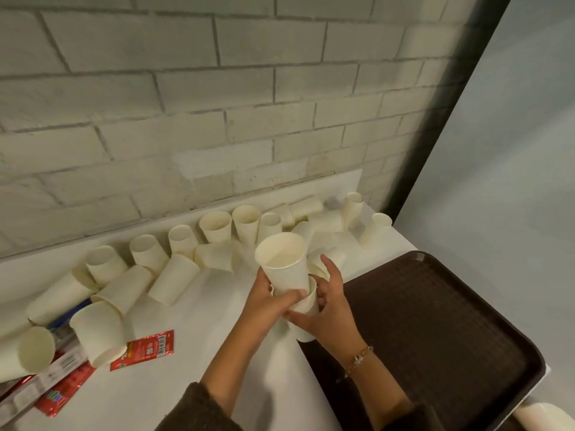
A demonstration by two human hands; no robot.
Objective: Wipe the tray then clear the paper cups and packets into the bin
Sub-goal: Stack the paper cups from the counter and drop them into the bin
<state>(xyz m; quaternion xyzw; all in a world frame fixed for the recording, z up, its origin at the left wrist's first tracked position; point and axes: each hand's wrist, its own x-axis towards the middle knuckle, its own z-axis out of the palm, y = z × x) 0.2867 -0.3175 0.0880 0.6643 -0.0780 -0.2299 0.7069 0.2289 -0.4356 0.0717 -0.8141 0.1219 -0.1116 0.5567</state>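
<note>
Against a pale brick wall (217,88) runs a white tabletop (193,353), and on its right end lies a dark brown tray (435,321) with a textured floor and nothing visible on it. Along the back of the tabletop, from the far left to near the right corner, a long scatter of cream paper cups (183,241) stands and lies, some upright, many tipped on their sides and touching one another. At the left edge a few red packets (146,349) lie flat beside and partly under fallen cups, one showing a barcode.

Just left of the tray, both hands are close together and closed on cups. The left hand (264,303) wraps its fingers around the lower part of an upright held cup (284,262) whose open mouth faces the camera. The right hand (329,306) grips a second cup (308,301) pressed against the first cup's base; whether one sits inside the other cannot be told. A thin gold bracelet (359,360) circles the right wrist, and dark brown sleeves (199,412) cover both forearms at the lower edge.
</note>
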